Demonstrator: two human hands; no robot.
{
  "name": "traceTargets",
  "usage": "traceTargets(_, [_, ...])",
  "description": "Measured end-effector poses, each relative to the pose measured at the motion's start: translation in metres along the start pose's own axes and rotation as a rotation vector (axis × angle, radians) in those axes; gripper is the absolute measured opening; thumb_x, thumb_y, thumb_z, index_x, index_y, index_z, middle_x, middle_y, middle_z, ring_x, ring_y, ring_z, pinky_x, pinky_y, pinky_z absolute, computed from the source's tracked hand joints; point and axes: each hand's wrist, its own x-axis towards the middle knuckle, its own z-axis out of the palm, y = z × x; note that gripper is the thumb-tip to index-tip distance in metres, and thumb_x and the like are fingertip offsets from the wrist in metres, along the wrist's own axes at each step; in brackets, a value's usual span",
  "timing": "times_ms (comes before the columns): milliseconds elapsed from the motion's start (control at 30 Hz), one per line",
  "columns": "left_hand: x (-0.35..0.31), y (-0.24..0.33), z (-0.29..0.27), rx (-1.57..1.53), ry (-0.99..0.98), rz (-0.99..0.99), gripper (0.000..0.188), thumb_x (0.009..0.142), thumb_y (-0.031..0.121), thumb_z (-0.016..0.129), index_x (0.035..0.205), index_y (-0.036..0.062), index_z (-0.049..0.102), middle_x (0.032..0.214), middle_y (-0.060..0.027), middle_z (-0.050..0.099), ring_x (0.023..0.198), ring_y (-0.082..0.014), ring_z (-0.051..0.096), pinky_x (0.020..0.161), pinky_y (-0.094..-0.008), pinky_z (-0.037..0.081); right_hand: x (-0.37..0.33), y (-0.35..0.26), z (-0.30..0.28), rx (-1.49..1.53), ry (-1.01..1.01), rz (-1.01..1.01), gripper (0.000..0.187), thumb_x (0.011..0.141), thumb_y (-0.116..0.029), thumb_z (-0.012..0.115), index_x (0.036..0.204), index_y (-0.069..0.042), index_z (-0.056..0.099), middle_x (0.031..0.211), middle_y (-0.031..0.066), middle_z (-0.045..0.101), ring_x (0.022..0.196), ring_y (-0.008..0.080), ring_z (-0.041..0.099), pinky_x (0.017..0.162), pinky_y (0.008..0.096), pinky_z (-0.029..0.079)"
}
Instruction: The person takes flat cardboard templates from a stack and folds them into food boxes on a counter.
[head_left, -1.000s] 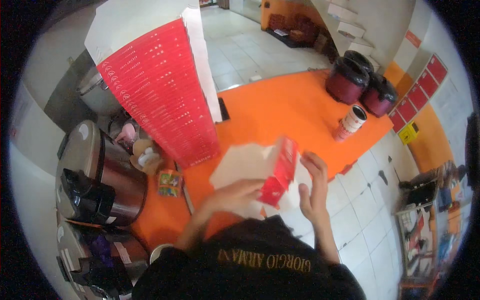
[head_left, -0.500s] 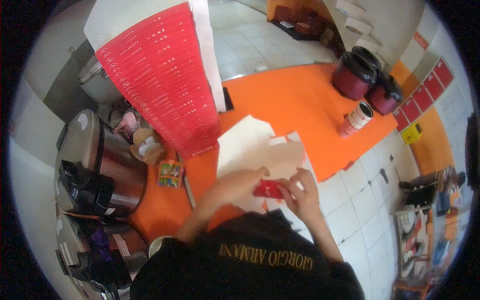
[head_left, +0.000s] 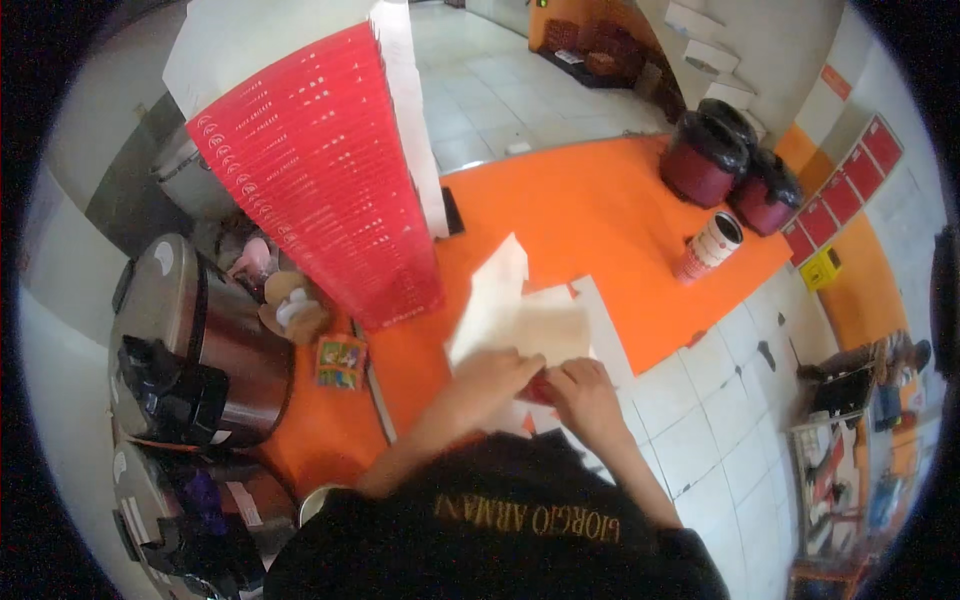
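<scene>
A partly folded cardboard box (head_left: pixel 550 325), pale inside with red showing at its edges, lies at the near edge of the orange table in front of me. One pale flap of it stands up on the left. My left hand (head_left: pixel 500 377) closes on the near side of the box, fingertips at a small red panel (head_left: pixel 537 388). Across from it, my right hand (head_left: pixel 585 390) pinches the same red panel, its fingers bent over the top. Both hands nearly meet there and cover much of the panel.
A tall stack of red flat-packed boxes (head_left: pixel 320 170) rises at the left. Beside it are steel cookers (head_left: pixel 245 350), a small colourful packet (head_left: pixel 341 362) and a brown paper holder (head_left: pixel 300 312). Stacked paper cups (head_left: pixel 713 243) and dark red pots (head_left: pixel 705 160) stand farther right.
My hands have come closer together and slightly lower, folding the red panel inward. The left pale flap now stands up more steeply. The view has shifted a little.
</scene>
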Motion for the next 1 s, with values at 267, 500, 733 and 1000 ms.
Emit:
traceTargets(267, [0.001,0.001,0.009,-0.304,0.338,0.105,0.077,0.074,0.011,0.066,0.137,0.003,0.021,0.134,-0.0195,0.028,0.128,-0.0322,0.028,0.106,-0.0408,0.027,0.02,0.004,-0.006,-0.193,0.358,0.129,0.017,0.071,-0.003,0.057,0.087,-0.004,0.052,0.068,0.0074,0.048,0.065,0.0241,0.051,0.056,0.0358,0.039])
traceTargets(500, [0.002,-0.023,0.023,-0.426,0.493,0.045,0.117,0.06,0.024,0.081,0.14,0.0039,-0.001,0.142,-0.0208,0.009,0.131,-0.0362,0.019,0.107,-0.0449,0.02,0.025,-0.026,-0.023,0.173,0.093,-0.223,0.035,0.073,-0.015,0.066,0.105,-0.006,0.056,0.108,0.0131,0.055,0.107,0.0283,0.051,0.091,0.046,0.04])
traceTargets(733, [-0.043,-0.023,-0.015,-0.984,0.491,-0.177,0.09,0.07,0.033,0.073,0.137,-0.0005,0.022,0.13,-0.0121,0.041,0.117,-0.0219,0.041,0.097,-0.0388,0.036,0.011,0.007,-0.05,0.627,0.399,0.277,0.101,0.06,-0.033,0.079,0.14,-0.008,0.023,0.142,0.0163,0.025,0.132,0.0305,0.024,0.106,0.05,0.017])
traceTargets(1000, [-0.048,-0.02,-0.027,-0.468,0.402,0.202,0.09,0.084,0.036,0.056,0.141,-0.0004,-0.003,0.148,-0.0169,-0.006,0.137,-0.0238,-0.002,0.109,-0.0385,0.005,-0.01,0.006,-0.051,1.005,0.051,0.379,0.112,0.072,-0.048,0.069,0.14,0.001,-0.005,0.145,0.0192,0.011,0.135,0.0279,0.013,0.108,0.0384,0.015])
